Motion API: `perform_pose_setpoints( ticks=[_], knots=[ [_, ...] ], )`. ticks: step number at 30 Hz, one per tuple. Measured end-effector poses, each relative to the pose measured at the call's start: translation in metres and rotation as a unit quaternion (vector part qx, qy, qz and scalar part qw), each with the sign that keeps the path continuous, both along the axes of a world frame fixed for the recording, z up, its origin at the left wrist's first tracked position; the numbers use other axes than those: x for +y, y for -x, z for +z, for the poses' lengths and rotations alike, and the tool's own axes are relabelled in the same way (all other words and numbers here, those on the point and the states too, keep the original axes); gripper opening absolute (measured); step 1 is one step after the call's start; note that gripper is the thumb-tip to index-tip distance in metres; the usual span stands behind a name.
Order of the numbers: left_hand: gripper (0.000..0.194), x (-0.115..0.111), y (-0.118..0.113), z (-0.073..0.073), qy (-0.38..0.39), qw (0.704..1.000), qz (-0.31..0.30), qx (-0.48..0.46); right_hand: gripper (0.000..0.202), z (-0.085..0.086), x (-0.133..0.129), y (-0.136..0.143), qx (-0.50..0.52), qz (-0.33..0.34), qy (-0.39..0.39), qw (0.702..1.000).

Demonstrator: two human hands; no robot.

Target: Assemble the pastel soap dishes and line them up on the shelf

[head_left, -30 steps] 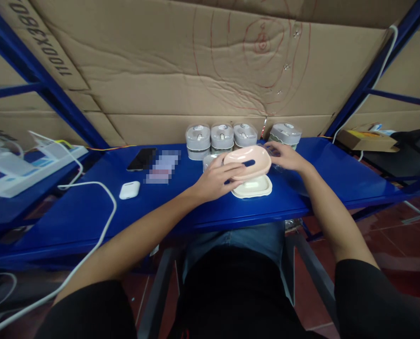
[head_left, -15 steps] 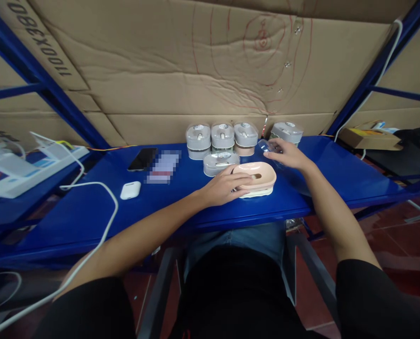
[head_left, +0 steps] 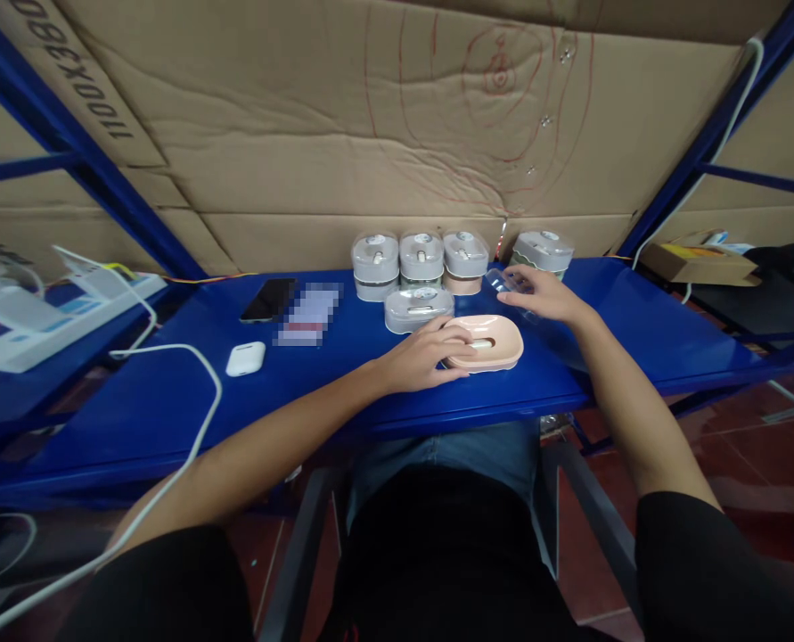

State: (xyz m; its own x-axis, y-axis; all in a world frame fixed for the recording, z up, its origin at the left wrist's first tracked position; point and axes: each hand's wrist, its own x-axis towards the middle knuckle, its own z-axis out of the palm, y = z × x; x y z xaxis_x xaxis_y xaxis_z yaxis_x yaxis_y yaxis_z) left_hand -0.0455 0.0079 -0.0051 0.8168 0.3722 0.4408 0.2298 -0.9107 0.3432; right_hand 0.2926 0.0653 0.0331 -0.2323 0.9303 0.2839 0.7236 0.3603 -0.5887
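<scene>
A pink oval dish with a slot in its floor sits low on the blue table, near its front edge. My left hand grips its left end, fingers over the rim and inside, thumb along the near side. Something whitish shows through the slot. Behind the dish to the right, my right hand is closed around a clear plastic lid, partly covered by the fingers. A lidded grey oval box stands just behind my left hand.
At the back stand several lidded two-tone boxes, including a grey one and a green-based one. To the left lie a black phone, a blurred-out item and a white earphone case. A white cable crosses my left arm.
The pink dish has gone down a little, and the pale piece under it is now mostly hidden. My left hand moved with it. The right hand and clear lid have hardly shifted.
</scene>
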Motion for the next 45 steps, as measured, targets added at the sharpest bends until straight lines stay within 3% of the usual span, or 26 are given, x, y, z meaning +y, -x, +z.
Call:
perform_pose_setpoints(
  ticks=[10,22,27,45],
  knots=[
    [0.076,-0.002,-0.001,-0.009,0.034,0.998,0.047,-0.034,0.083,0.0,0.001,0.0,0.003,0.009,0.001,1.0],
    [0.092,-0.003,-0.003,-0.003,0.095,0.993,0.062,-0.039,0.083,-0.001,0.001,0.001,-0.003,0.012,0.005,1.0],
    [0.105,-0.005,-0.002,-0.003,0.114,0.989,0.094,-0.018,0.084,-0.001,0.0,0.001,-0.004,0.014,0.011,1.0],
    [0.089,-0.007,-0.004,0.003,0.081,0.993,0.082,-0.002,0.083,0.0,0.0,0.002,-0.012,0.015,0.019,1.0]
  ],
)
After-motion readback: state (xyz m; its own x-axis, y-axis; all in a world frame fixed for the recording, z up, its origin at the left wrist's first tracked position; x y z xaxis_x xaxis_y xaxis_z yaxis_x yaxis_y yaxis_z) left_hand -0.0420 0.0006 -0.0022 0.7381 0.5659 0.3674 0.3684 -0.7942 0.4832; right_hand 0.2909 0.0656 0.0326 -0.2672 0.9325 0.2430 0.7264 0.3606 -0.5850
